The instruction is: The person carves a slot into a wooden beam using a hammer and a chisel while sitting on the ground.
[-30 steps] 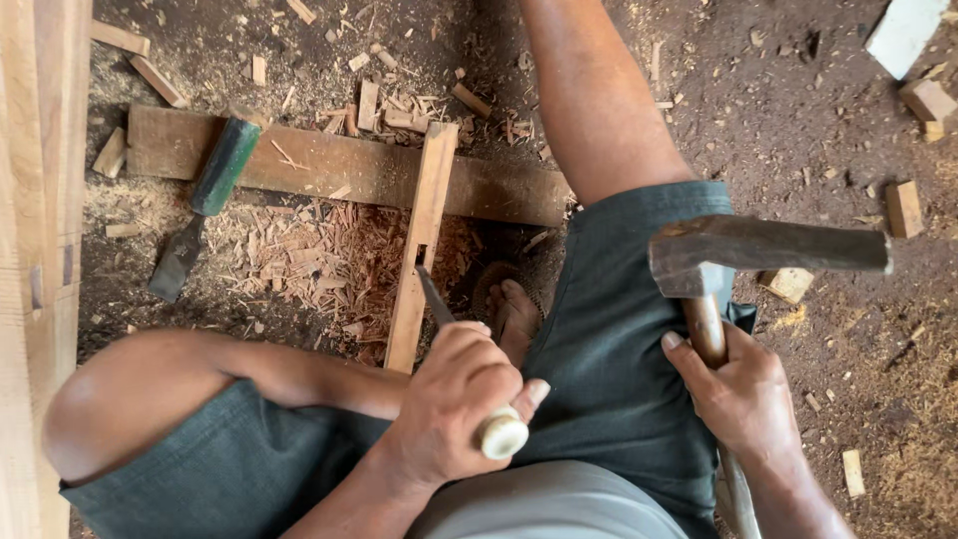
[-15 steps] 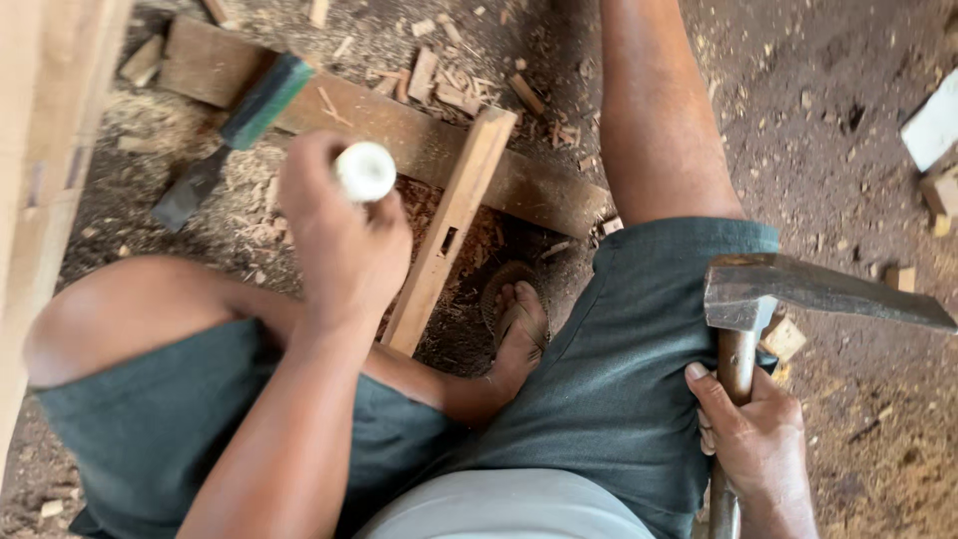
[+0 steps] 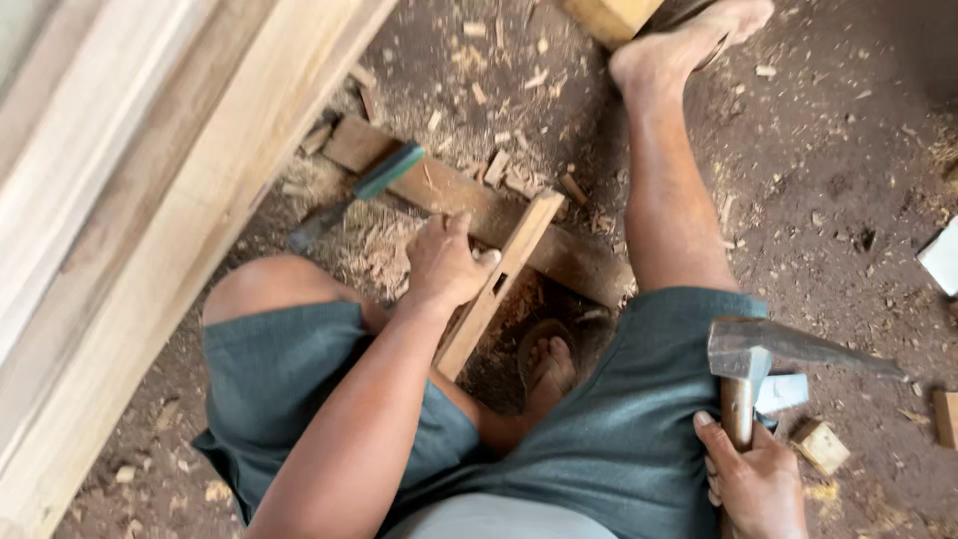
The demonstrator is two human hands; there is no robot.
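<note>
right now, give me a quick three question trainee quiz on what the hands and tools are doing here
1. True or false: the right hand holds a hammer by its wooden handle.
2. What does the left hand rest on: A) green-handled chisel, B) slim wooden strip, C) small wood block?
3. Fill in: the strip leans across a ___ lying on the dirt.

Key: 1 true; 2 B; 3 plank.
</note>
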